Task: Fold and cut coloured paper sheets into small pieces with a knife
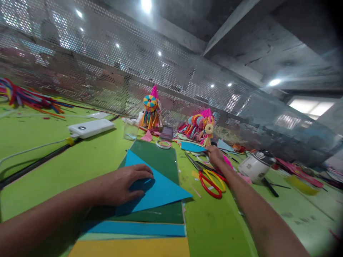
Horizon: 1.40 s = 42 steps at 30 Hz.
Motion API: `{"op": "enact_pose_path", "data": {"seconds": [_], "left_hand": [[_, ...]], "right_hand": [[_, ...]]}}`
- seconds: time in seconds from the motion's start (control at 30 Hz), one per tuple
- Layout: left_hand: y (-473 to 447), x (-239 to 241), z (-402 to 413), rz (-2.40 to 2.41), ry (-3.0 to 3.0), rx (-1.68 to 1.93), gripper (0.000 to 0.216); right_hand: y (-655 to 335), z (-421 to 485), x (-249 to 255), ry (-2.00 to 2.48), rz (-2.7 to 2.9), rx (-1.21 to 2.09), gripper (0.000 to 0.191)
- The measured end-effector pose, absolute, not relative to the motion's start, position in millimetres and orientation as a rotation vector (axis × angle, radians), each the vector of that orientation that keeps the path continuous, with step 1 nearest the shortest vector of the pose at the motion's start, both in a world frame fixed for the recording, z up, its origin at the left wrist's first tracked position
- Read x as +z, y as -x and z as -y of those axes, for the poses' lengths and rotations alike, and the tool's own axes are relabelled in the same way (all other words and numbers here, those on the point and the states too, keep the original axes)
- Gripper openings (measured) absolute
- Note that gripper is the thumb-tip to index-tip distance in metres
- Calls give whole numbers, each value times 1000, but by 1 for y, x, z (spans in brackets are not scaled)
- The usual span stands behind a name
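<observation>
- Roughly, the work sits on a bright green table [227, 228], its far edge running along a perforated screen [174, 75] under a concrete ceiling [294, 39] with lit lamps.
- A dark green board [155, 150] lies on the surface; over its middle rests a blue paper triangle [163, 187], one point poking past the board's right edge.
- The left hand [124, 184] lies flat-ish on that triangle, fingers loosely spread.
- The right hand [215, 156] reaches beyond the board's far right corner, fingertips at the end of a small blue piece [191, 146] (pinching or merely touching, I cannot tell).
- A strip of green surface runs between the board's right edge and the right forearm; red-handled scissors [199, 167] and yellow-handled scissors [217, 175] lie at its far end.
- Along the board's near edge come a blue strip [136, 228], then a yellow sheet [131, 248].
- Just off the board's far left corner stands a clear cup [130, 126]; something bluish shows through its lower wall.
- Toward the surface's right side, a white pot [254, 166] hides its contents.
- Near the far edge, tasselled ornaments [200, 123] lean in pinks.
</observation>
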<state>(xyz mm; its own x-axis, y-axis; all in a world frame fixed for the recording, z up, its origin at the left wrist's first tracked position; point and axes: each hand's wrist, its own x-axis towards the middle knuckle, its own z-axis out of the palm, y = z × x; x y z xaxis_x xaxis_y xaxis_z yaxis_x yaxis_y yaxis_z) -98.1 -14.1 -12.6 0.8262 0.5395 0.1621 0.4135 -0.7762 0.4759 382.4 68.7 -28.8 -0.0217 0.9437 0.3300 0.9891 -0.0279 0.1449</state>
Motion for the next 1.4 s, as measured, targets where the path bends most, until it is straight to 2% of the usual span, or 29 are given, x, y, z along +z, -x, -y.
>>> {"op": "enact_pose_path", "data": {"seconds": [0.23, 0.8, 1.0, 1.13, 1.4], "left_hand": [[98, -12, 15, -709, -2553, 415, 39], [97, -11, 17, -750, -2583, 394, 37], [97, -11, 18, -745, -2582, 363, 37], [97, -11, 18, -747, -2576, 387, 37], [96, -9, 20, -742, -2591, 382, 37]], "right_hand": [[-380, -79, -29, 2319, 1978, -575, 33], [-365, -106, -32, 2451, 1848, -660, 36], [-342, -92, -27, 2335, 1957, -698, 44], [-322, -90, -27, 2232, 2092, -739, 34], [-336, -91, -26, 2327, 2086, -774, 38]]}}
